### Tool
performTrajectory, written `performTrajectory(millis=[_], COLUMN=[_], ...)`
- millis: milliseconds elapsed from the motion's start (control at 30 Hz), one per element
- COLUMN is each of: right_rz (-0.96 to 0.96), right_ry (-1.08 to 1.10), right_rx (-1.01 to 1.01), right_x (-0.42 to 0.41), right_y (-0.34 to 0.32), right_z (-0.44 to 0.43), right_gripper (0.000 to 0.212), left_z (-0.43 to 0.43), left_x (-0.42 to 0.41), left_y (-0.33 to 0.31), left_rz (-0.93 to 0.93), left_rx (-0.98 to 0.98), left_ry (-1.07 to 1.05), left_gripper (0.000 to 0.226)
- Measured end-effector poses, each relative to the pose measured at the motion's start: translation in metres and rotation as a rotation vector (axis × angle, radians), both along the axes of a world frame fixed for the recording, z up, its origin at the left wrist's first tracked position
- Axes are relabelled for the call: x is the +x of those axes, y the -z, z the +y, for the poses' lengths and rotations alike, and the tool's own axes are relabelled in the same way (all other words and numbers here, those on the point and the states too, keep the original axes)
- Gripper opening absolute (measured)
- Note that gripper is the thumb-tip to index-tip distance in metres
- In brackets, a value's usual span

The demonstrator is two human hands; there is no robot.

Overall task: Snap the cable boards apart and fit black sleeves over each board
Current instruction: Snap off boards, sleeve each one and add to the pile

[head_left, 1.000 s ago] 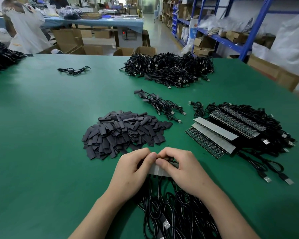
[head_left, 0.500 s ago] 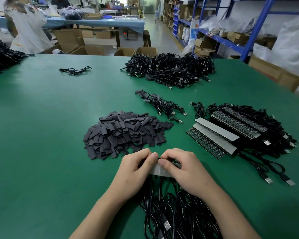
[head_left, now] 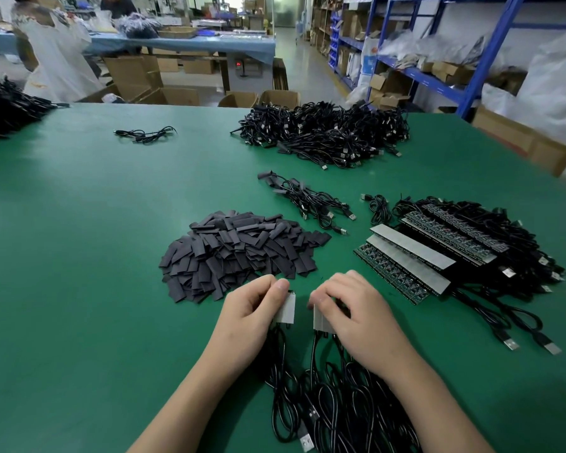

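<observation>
Near the front of the green table [head_left: 89,243], my left hand [head_left: 252,308] pinches a small grey piece of cable board [head_left: 287,308]. My right hand [head_left: 356,308] grips the other piece [head_left: 320,318], a finger's width to its right. A narrow gap separates the two pieces. Black USB cables [head_left: 327,407] trail from both pieces toward me. A heap of flat black sleeves [head_left: 239,250] lies just beyond my hands. Unbroken board strips [head_left: 409,256] with cables lie to the right.
A small bunch of sleeved cables [head_left: 311,201] lies past the sleeve heap, and a big cable pile [head_left: 327,132] sits further back. Two loose cables [head_left: 144,135] lie far left, another pile [head_left: 4,109] at the left edge. A person [head_left: 53,50] stands beyond the table.
The board strip that both hands held together has come apart into two pieces. My hands have moved away from each other, each keeping one piece.
</observation>
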State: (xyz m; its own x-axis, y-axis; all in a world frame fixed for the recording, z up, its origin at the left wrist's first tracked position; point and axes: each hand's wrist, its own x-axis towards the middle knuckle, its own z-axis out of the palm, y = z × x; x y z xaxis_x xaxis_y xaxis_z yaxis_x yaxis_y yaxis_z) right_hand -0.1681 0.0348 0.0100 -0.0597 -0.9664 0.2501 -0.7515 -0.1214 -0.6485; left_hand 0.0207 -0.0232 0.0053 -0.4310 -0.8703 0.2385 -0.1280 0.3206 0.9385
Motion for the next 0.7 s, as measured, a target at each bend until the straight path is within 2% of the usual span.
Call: performTrajectory(millis=[100,400,567,700], right_rz=[0.005,-0.207,-0.457,-0.578], right_ry=[-0.027,-0.143,-0.257,-0.282], right_rx=[-0.080,-0.015,0.142,0.131], right_x=[0.005,0.017,0.018,0.021], right_y=[-0.001,-0.005,-0.004,-0.002], right_z=[0.000,0.001,0.004,0.002], right_gripper=[0.039,0.038,0.041,0.043], left_z=[0.003,0.007,0.009,0.011], left_x=[-0.003,-0.010,-0.014,-0.016], left_y=[0.001,0.003,0.003,0.003], left_rz=[-0.039,-0.005,0.041,0.095], left_rx=[-0.092,-0.166,-0.135,-0.128], left_ry=[-0.024,0.003,0.018,0.016], left_gripper=[0.043,0.039,0.037,0.048])
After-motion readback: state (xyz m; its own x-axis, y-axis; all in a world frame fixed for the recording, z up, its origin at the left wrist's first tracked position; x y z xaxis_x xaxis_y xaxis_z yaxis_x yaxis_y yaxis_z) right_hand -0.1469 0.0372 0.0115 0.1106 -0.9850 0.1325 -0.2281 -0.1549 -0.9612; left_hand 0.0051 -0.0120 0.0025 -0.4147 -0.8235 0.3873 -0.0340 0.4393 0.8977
